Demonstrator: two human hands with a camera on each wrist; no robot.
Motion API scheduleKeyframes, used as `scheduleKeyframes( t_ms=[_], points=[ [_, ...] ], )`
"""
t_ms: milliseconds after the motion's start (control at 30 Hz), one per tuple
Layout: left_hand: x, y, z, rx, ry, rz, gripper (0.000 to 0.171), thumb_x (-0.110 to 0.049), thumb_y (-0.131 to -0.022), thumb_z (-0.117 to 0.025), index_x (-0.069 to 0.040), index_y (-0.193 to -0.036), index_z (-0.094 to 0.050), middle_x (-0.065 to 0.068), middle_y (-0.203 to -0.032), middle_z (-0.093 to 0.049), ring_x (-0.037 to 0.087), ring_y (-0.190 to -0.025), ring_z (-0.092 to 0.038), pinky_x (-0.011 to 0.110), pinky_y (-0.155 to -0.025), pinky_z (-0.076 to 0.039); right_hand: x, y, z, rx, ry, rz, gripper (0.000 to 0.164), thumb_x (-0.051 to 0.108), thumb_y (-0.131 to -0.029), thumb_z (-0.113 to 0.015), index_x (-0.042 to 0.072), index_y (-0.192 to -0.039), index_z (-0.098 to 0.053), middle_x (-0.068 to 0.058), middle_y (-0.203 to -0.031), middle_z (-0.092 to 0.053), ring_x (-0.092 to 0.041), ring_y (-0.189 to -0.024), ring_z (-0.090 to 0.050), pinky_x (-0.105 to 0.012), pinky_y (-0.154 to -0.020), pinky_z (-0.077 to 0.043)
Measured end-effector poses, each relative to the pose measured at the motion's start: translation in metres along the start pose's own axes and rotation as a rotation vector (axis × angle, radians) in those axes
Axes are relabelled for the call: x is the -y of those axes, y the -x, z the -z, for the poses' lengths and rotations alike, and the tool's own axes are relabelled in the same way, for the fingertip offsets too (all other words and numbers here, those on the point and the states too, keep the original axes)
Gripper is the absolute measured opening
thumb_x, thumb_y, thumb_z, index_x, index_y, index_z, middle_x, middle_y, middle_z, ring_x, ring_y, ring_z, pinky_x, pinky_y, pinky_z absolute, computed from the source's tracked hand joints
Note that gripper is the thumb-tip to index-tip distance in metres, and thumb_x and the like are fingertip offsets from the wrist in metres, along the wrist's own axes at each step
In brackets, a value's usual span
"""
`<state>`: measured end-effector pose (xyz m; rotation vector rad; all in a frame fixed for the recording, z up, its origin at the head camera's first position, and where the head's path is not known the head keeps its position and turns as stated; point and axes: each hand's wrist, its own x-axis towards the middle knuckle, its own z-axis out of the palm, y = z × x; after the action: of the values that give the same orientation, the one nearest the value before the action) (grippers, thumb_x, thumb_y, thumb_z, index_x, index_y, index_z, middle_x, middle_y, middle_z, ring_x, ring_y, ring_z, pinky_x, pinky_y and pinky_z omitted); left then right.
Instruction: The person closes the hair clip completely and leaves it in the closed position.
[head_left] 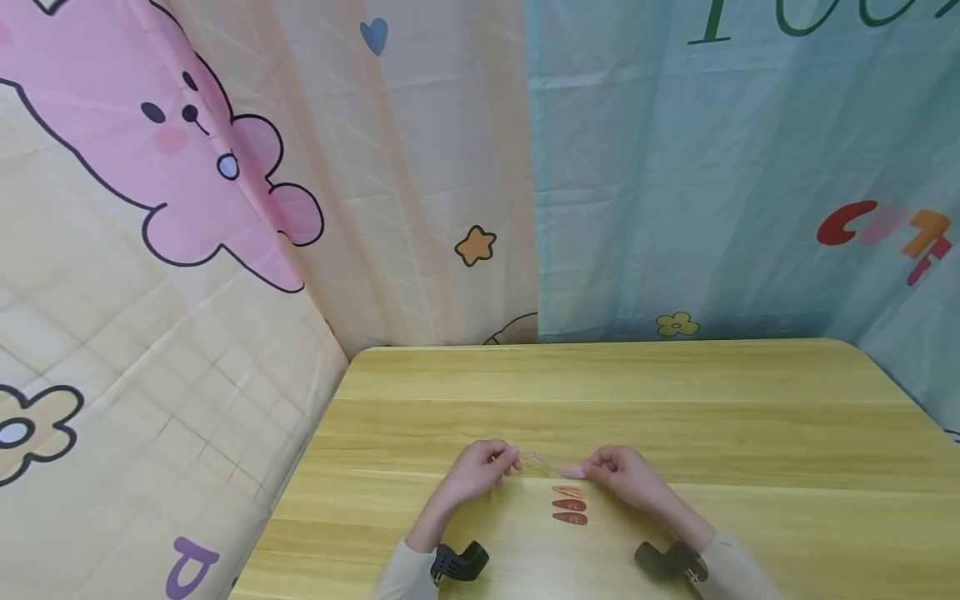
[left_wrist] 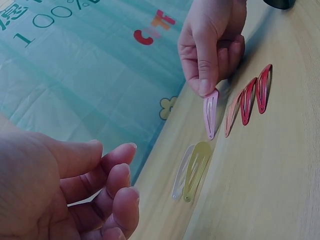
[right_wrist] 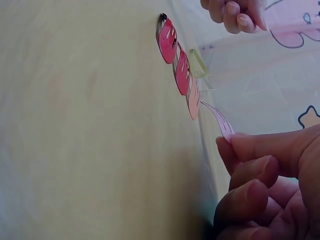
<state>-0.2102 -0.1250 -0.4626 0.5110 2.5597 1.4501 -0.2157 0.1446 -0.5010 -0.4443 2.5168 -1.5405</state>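
My right hand point(head_left: 626, 477) pinches a pink snap hair clip point(left_wrist: 212, 98) by its wide end, between thumb and forefinger. The narrow tip points toward the other clips, as the right wrist view also shows. My left hand point(left_wrist: 85, 185) has loosely bent fingers with nothing between them. Between the hands lie a yellow-green clip point(left_wrist: 202, 151) and a white clip point(left_wrist: 180, 175), side by side and overlapping in the left wrist view. A peach clip point(right_wrist: 193, 106) and two red clips point(right_wrist: 182, 77) form a row on the table, nearer the body.
The wooden table point(head_left: 750, 400) reaches back to printed curtains, pale with a pink bear point(head_left: 187, 142) on the left and blue point(head_left: 675, 167) on the right. Dark wrist cameras point(head_left: 461, 562) are strapped to both wrists, over light sleeves.
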Motion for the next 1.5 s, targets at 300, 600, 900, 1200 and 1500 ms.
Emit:
scheduleKeyframes(
  t_ms=[300,600,900,1200,1500],
  points=[
    [-0.0015,0.0007,-0.0009,0.006,0.007,0.0,0.033,-0.027,-0.1,-0.049,-0.006,-0.083,-0.067,0.0,-0.073,-0.056,0.026,-0.063,-0.057,0.025,-0.052,-0.043,-0.0004,0.0001,0.0,-0.011,0.085,0.027,0.013,0.018,-0.09,-0.066,0.006,-0.083,-0.067,0.006,-0.056,-0.046,-0.003,-0.044,-0.036,-0.02,-0.04,-0.029],
    [-0.0018,0.0006,-0.0049,0.043,-0.005,0.002,0.031,-0.024,-0.1,-0.05,-0.004,-0.084,-0.068,-0.001,-0.071,-0.056,0.027,-0.062,-0.057,0.022,-0.05,-0.04,-0.0003,0.0004,0.001,-0.006,0.122,0.031,0.012,0.017,-0.087,-0.069,0.01,-0.078,-0.069,0.005,-0.059,-0.05,-0.004,-0.045,-0.036,-0.02,-0.042,-0.029],
    [-0.0028,0.0008,-0.006,0.054,0.015,0.013,0.03,-0.023,-0.1,-0.051,-0.004,-0.084,-0.068,0.001,-0.071,-0.057,0.028,-0.063,-0.058,0.022,-0.05,-0.041,0.001,0.0009,0.0013,-0.012,0.11,-0.006,0.014,0.022,-0.084,-0.072,0.012,-0.074,-0.071,0.005,-0.058,-0.052,-0.005,-0.045,-0.034,-0.019,-0.041,-0.026],
    [-0.0039,0.0009,-0.0058,0.059,0.014,0.015,0.033,-0.025,-0.1,-0.051,-0.001,-0.084,-0.067,0.011,-0.072,-0.059,0.029,-0.062,-0.057,0.022,-0.049,-0.04,-0.0005,0.0007,0.0004,-0.032,0.117,-0.015,0.016,0.025,-0.082,-0.075,0.013,-0.072,-0.07,0.007,-0.053,-0.047,-0.005,-0.044,-0.033,-0.019,-0.04,-0.025],
    [-0.0013,0.0007,-0.0075,0.065,0.024,0.01,0.031,-0.025,-0.099,-0.051,-0.003,-0.083,-0.067,0.011,-0.073,-0.06,0.028,-0.061,-0.057,0.022,-0.048,-0.041,-0.0025,0.0001,0.0001,-0.05,0.136,-0.006,0.015,0.025,-0.081,-0.076,0.014,-0.073,-0.07,0.006,-0.055,-0.051,-0.005,-0.046,-0.037,-0.02,-0.042,-0.028]
  ],
)
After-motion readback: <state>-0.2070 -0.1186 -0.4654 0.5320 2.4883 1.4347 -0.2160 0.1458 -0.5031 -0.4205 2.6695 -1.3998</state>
